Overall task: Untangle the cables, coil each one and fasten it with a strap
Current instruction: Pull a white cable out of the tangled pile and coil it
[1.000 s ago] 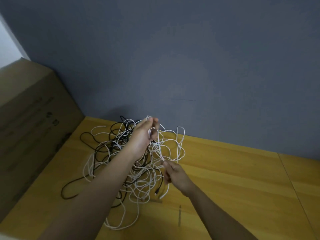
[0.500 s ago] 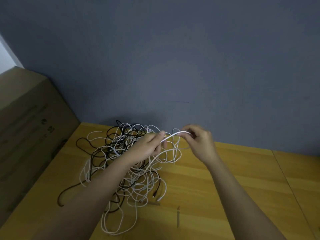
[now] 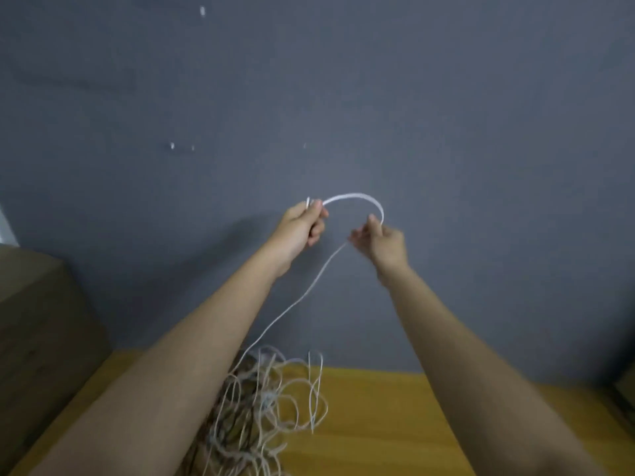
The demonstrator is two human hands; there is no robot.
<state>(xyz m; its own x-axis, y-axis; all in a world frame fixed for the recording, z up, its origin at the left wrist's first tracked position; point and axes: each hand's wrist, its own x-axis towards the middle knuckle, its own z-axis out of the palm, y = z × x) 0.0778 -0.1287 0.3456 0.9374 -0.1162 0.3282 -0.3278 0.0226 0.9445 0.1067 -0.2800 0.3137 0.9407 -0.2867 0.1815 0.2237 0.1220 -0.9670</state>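
Both hands up high: my left hand (image 3: 302, 223) pinches the white cable (image 3: 354, 196) end, my right hand (image 3: 379, 242) pinches it further along, rest trailing down into the tangle (image 3: 264, 403) on the worktop (image 3: 395, 424).

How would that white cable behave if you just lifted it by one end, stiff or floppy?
Probably floppy: the white cable arches between the left hand and right hand, then droops to the tangled pile on the table. Likely light, since a fingertip grip carries it. It would probably snag, as its lower part runs into the tangle.
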